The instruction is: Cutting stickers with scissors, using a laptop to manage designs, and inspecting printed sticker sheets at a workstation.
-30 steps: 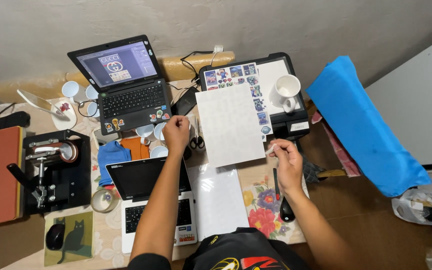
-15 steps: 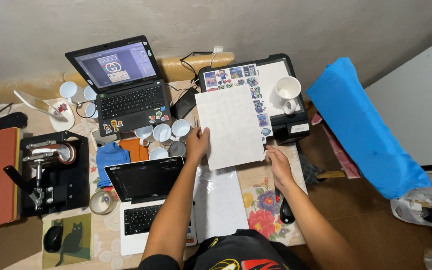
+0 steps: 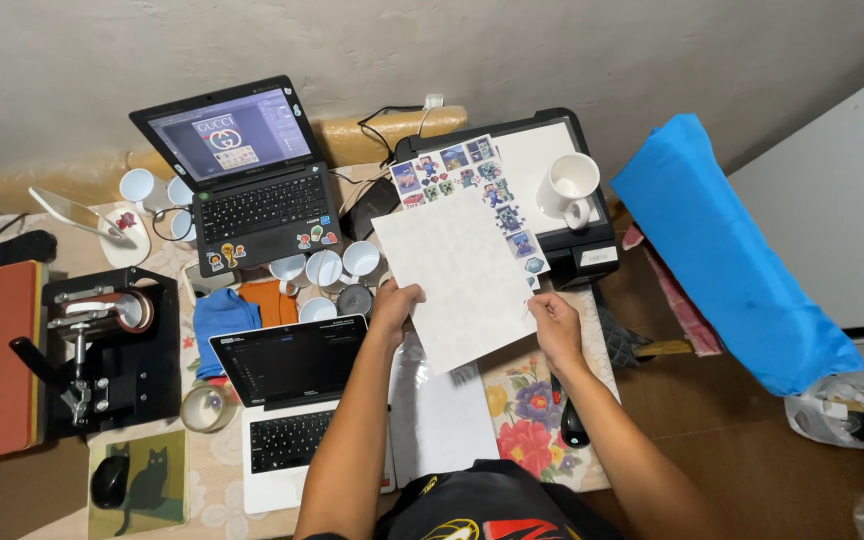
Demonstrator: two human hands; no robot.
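A white sheet of paper (image 3: pixel 460 275) is held up above the table, tilted, with a faint pattern on it. My left hand (image 3: pixel 393 309) grips its lower left edge and my right hand (image 3: pixel 555 322) grips its lower right edge. Behind the sheet, a printed sticker sheet (image 3: pixel 472 185) with small coloured pictures lies on the black printer (image 3: pixel 552 175). A white mug (image 3: pixel 569 188) stands on the printer's lid. More white paper (image 3: pixel 442 415) lies on the table under my arms.
Two open laptops, a far one (image 3: pixel 247 175) and a near one (image 3: pixel 297 395), sit on the left. Several white mugs (image 3: pixel 324 270) cluster between them. A black mug press (image 3: pixel 102 350) stands far left, a mouse (image 3: pixel 109 482) on a cat mousepad below. A blue bundle (image 3: pixel 732 260) leans at right.
My left hand came off the mugs and moved right onto the sheet's left edge. Both hands now hold the paper, which sits lower and nearer to me than before.
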